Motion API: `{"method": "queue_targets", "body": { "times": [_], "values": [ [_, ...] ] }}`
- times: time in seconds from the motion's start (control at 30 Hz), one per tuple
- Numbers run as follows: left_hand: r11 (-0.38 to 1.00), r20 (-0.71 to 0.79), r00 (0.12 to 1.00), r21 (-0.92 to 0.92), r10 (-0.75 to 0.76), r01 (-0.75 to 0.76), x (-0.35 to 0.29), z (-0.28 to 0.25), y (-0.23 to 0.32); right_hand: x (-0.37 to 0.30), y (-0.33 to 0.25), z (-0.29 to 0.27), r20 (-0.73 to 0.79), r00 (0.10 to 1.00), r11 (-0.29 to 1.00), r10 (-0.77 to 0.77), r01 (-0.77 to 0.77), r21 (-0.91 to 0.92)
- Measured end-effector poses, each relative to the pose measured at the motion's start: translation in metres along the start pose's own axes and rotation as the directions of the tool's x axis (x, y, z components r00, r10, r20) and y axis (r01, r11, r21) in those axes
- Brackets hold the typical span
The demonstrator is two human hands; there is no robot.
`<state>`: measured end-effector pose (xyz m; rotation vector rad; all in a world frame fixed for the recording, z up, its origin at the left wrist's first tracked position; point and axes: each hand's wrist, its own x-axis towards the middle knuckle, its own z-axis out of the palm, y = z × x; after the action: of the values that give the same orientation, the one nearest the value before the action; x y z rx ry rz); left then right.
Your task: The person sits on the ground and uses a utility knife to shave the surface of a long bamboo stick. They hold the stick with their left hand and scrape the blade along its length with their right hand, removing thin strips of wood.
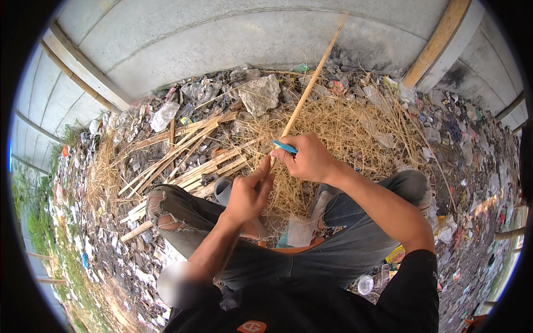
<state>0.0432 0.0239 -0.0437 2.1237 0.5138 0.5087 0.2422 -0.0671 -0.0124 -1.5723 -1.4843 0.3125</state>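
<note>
**Long, tapering, tan wooden strip [311, 84] held at its near end**

My right hand [306, 158] was curled around a small, bright-blue, slim-handled tool [285, 147], pressing it against the strip; I could not make out its cutting part. My left hand [248, 195] was just below and to the left, thumb and fingers closed on the strip's near end. From there the strip slanted up and away to the right, its thin tip standing before the grey concrete panel wall [211, 44].

Around and beyond my hands spread a loose heap of dry, straw-coloured shavings [355, 133]. My legs, in dark grey trousers [355, 233] torn at the left knee, were bent wide on either side. To the left lay a jumbled pile of pale, split wooden strips [183, 147], with a short, round, pale pole [136, 231] near my left knee.

Past the shavings, toward the wall, sat a rough, grey-beige stone [260, 94]. A clear, round plastic container [365, 284] lay near my right elbow. Farther out, litter-strewn ground [472, 183] stretched to the right, and leafy green plants [36, 213] grew at the far left.
</note>
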Motion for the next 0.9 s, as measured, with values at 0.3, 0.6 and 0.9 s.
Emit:
{"method": "queue_targets", "body": {
  "times": [0.3,0.6,0.9],
  "values": [
    [0.736,0.301,0.945,-0.611,-0.124,0.291,0.001,-0.014,0.004,0.005,-0.006,-0.022,0.174,0.982,0.979,0.068,-0.099,0.179],
    [0.863,0.111,0.982,-0.469,-0.152,0.186,0.004,-0.013,-0.009,-0.007,-0.023,-0.021,0.031,0.994,0.990,0.108,-0.105,-0.099],
    [0.854,0.110,0.978,-0.477,-0.179,0.210,0.006,-0.017,-0.007,-0.018,-0.024,-0.004,0.207,0.941,0.949,0.266,-0.218,-0.229]
  ]
}}
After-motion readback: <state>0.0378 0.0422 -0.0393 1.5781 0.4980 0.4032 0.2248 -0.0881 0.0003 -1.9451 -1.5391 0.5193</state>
